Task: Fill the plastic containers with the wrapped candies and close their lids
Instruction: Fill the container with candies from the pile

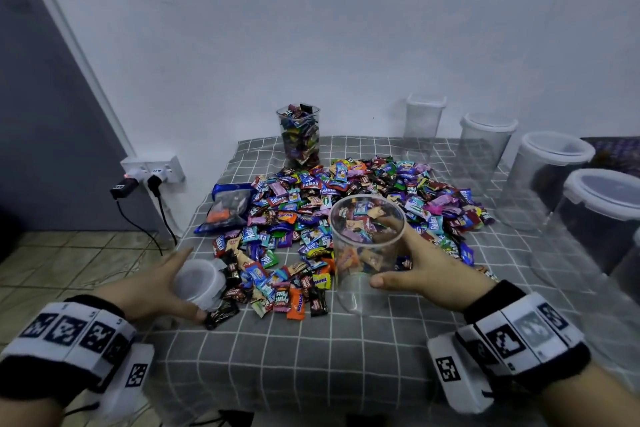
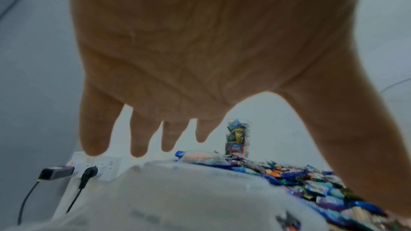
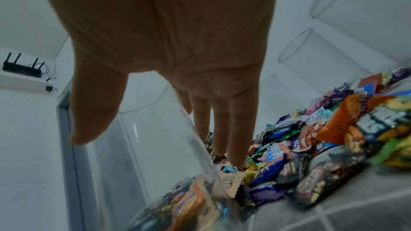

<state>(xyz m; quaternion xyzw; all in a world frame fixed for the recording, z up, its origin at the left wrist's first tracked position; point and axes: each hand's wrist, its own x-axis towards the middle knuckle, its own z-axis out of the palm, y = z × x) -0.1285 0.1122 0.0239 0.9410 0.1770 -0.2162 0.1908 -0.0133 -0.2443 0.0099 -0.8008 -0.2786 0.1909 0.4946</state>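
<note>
Stock: one tall jar (image 1: 298,135) filled but lidless at back, clear round container (image 1: 367,246) empty under my right hand (image 1: 429,274), whose grip spans its wall, my left hand (image 1: 156,291) open around its lid (image 1: 197,282), candy pile (image 1: 346,211) unpacked on bench (image 1: 311,357), four lidded containers (image 1: 554,177) empty.

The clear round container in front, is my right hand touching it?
Touching. The head view shows the right hand against the clear container, thumb on its near wall and fingers round its far side.
</note>
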